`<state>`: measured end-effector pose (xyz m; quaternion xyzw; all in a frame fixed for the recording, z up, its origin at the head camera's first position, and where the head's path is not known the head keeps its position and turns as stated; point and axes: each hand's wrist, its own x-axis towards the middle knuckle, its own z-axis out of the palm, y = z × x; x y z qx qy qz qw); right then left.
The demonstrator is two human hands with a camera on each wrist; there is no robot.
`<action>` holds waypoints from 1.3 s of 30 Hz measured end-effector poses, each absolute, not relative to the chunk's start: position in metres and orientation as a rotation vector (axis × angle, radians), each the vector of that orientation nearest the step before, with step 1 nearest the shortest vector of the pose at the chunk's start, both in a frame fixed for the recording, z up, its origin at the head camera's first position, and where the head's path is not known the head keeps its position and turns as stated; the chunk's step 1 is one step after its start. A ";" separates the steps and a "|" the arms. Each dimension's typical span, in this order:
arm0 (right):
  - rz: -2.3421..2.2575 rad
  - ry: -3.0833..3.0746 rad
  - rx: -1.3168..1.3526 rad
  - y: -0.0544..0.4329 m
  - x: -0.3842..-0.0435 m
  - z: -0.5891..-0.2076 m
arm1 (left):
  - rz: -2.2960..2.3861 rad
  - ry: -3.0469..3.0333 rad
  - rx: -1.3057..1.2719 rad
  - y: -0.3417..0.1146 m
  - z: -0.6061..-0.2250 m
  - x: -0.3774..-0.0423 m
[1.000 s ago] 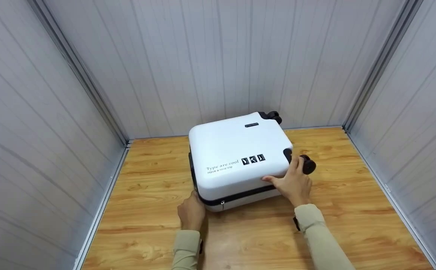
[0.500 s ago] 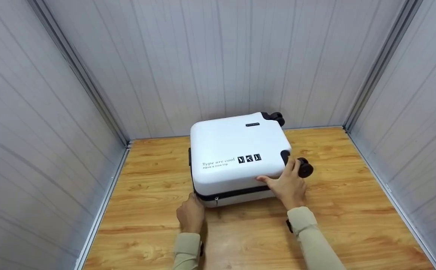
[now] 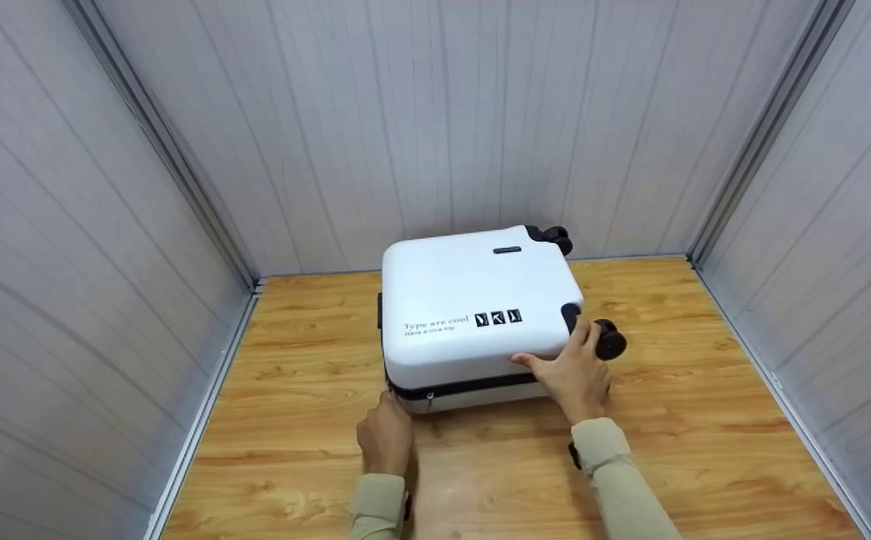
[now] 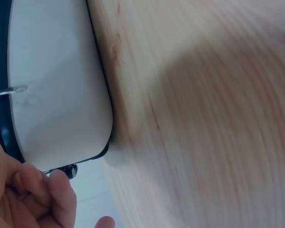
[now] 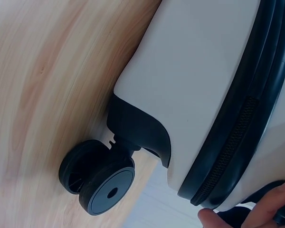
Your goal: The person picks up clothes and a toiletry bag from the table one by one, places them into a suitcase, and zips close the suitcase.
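A white hard-shell suitcase (image 3: 473,285) lies flat on the floor with its wheels to the right. A black zipper band (image 3: 473,386) runs around its side. My left hand (image 3: 385,435) is at the near left corner, fingers curled, pinching what looks like a zipper pull, mostly hidden by the fingers. Another metal zipper pull (image 4: 12,91) hangs from the band beside that hand. My right hand (image 3: 576,375) grips the near right corner, thumb on the shell's edge and fingers by the black corner guard. Close to it is a black double wheel (image 3: 611,340).
Pale panelled walls (image 3: 443,127) enclose the wood-look floor (image 3: 510,465) at the back and on both sides. The suitcase's far wheel (image 3: 557,240) is close to the back wall. A black handle (image 3: 379,310) shows on its left side.
The suitcase has turned slightly, its near edge shifting left and away from me. My right hand moved left with it, while the left hand stayed at the corner. The last half second shows little movement.
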<state>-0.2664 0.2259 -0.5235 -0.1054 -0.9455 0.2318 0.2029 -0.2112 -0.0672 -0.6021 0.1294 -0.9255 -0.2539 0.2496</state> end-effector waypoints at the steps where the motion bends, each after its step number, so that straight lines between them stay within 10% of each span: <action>1: 0.649 -2.638 -0.296 0.226 -0.266 -0.524 | -0.693 -2.520 0.355 -0.067 -0.602 -0.211; 39: 0.678 -2.627 -0.271 0.225 -0.267 -0.525 | -0.620 -2.493 0.287 -0.035 -0.602 -0.187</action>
